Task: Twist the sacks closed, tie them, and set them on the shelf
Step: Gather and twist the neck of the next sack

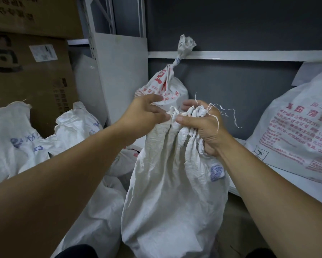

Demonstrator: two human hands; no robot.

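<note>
A white woven sack (171, 192) stands upright in front of me, its mouth gathered into a bunch. My right hand (204, 127) grips the bunched neck, loose threads trailing from it. My left hand (147, 116) pinches the sack's edge at the left of the bunch. Behind it, a tied sack (165, 86) with red print stands on the white shelf (294, 181), its twisted top pointing up. Another red-printed sack (301, 127) lies on the shelf at the right.
Several open white sacks (26, 138) lie slumped on the floor at the left. Cardboard boxes (29, 67) are stacked at the far left beside a white rack upright (119, 75). A dark grey wall backs the shelf.
</note>
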